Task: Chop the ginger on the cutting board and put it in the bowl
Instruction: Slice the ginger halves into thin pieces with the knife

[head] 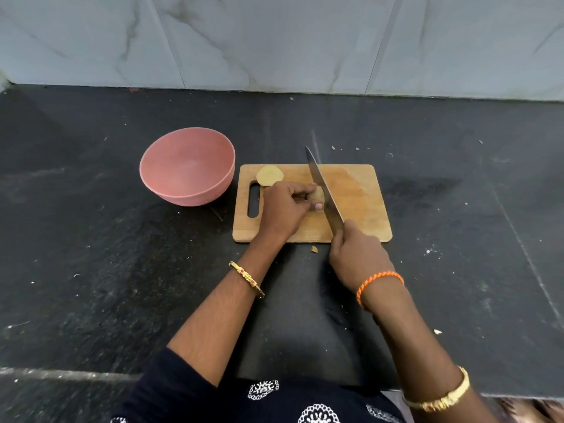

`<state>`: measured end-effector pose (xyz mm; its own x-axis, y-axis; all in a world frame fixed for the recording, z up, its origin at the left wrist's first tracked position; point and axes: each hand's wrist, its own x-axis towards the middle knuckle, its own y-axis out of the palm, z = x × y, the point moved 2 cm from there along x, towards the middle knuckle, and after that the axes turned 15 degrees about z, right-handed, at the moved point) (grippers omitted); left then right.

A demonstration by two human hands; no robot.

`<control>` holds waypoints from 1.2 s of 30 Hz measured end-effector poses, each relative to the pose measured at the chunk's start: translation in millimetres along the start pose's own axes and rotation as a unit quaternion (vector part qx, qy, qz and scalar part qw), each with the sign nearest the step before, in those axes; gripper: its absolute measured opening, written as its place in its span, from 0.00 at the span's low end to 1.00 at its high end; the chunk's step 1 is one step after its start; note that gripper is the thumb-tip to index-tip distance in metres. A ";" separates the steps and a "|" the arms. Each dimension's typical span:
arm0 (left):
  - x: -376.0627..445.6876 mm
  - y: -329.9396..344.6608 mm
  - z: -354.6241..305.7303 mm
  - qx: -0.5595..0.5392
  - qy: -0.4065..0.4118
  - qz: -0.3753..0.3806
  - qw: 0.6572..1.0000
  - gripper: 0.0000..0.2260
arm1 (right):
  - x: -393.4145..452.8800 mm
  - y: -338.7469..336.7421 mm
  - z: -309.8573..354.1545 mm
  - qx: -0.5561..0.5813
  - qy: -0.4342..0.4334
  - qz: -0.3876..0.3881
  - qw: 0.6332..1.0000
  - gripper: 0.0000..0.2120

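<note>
A wooden cutting board [360, 193] lies on the black counter. My left hand [285, 209] pins a pale piece of ginger [318, 194] to the board, fingers curled over most of it. My right hand [357, 254] grips the handle of a long knife [323, 190], whose blade slants across the board and rests right against the ginger's right side. A cut ginger slice [269, 175] lies flat near the board's far left corner. A pink bowl [187, 166], with nothing inside, stands just left of the board.
A marble-tiled wall [274, 41] runs along the back of the black counter [91, 254]. Small ginger scraps lie on the counter, one [314, 249] just in front of the board. The counter's front edge is near my body.
</note>
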<state>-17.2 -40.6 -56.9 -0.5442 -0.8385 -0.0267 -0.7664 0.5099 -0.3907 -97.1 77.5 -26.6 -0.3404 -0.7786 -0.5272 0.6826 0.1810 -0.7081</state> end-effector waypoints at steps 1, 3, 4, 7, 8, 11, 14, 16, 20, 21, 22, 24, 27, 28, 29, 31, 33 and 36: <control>-0.1 -0.2 0.0 0.001 0.001 -0.001 1.000 0.18 | -4.2 2.2 -3.4 -0.006 0.003 0.001 1.000 0.09; -0.8 -0.3 0.2 0.004 0.000 0.001 1.000 0.18 | -15.9 4.8 -10.9 -0.018 0.012 0.004 1.000 0.09; -0.2 -0.4 1.0 0.004 -0.001 0.001 1.000 0.18 | -21.4 4.6 -14.4 -0.021 0.014 0.008 1.000 0.09; 0.2 -1.1 0.6 0.018 -0.003 0.004 1.000 0.18 | -42.3 -4.3 -23.9 -0.008 0.017 0.024 1.000 0.11; 0.3 -1.4 0.5 0.015 -0.004 0.005 1.000 0.18 | -48.8 -9.5 -25.1 0.001 0.019 0.030 0.999 0.11; 0.0 -1.9 0.1 0.004 -0.013 0.008 1.000 0.19 | -52.5 -22.6 -24.4 0.034 0.010 0.013 0.999 0.13; 0.8 -1.7 1.3 0.003 -0.013 0.009 1.000 0.19 | -37.1 -26.7 -16.9 0.059 -0.008 -0.013 0.998 0.14; 0.7 -2.1 0.9 -0.001 -0.016 0.013 1.000 0.19 | -25.7 -26.3 -10.0 0.069 -0.022 -0.016 0.997 0.14; -0.4 -2.4 -0.2 -0.004 -0.012 0.015 1.000 0.19 | -9.6 -25.3 -1.2 0.078 -0.041 -0.018 0.996 0.14; -0.6 -2.4 -0.2 -0.007 -0.011 0.015 1.000 0.19 | -7.0 -25.7 -0.1 0.078 -0.040 -0.016 0.996 0.14; -0.9 -2.3 -0.2 -0.008 -0.012 0.014 1.000 0.19 | -4.7 -26.4 0.8 0.079 -0.040 -0.012 0.996 0.14; -1.2 -2.4 -0.6 -0.007 -0.012 0.014 1.000 0.19 | -0.6 -27.6 1.4 0.081 -0.041 -0.010 0.996 0.14; -0.4 -2.7 0.2 -0.007 -0.013 0.014 1.000 0.19 | 4.2 -27.7 2.5 0.076 -0.045 -0.012 0.996 0.14; -0.3 -2.9 0.4 -0.005 -0.014 0.015 1.000 0.19 | 5.5 -27.5 2.9 0.071 -0.046 -0.011 0.996 0.14; -0.2 -3.1 0.6 -0.004 -0.014 0.015 1.000 0.19 | 6.4 -27.6 3.4 0.066 -0.045 -0.009 0.997 0.14; 0.6 -3.1 1.4 -0.002 -0.013 0.015 1.000 0.19 | 8.8 -28.1 4.5 0.057 -0.042 -0.004 0.997 0.13; 0.4 -2.6 1.6 0.001 -0.012 0.012 1.000 0.19 | 10.2 -28.2 6.0 0.044 -0.039 -0.005 0.998 0.13; 0.5 -1.9 1.7 -0.007 -0.012 0.011 1.000 0.19 | 12.1 -24.0 11.3 0.006 -0.034 -0.031 0.999 0.13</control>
<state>-15.4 -42.4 -57.7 -0.5523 -0.8317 -0.0571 -0.7593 0.5301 -0.3775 -110.3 56.9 -10.6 -0.3385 -0.8268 -0.4492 0.6691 0.1242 -0.7327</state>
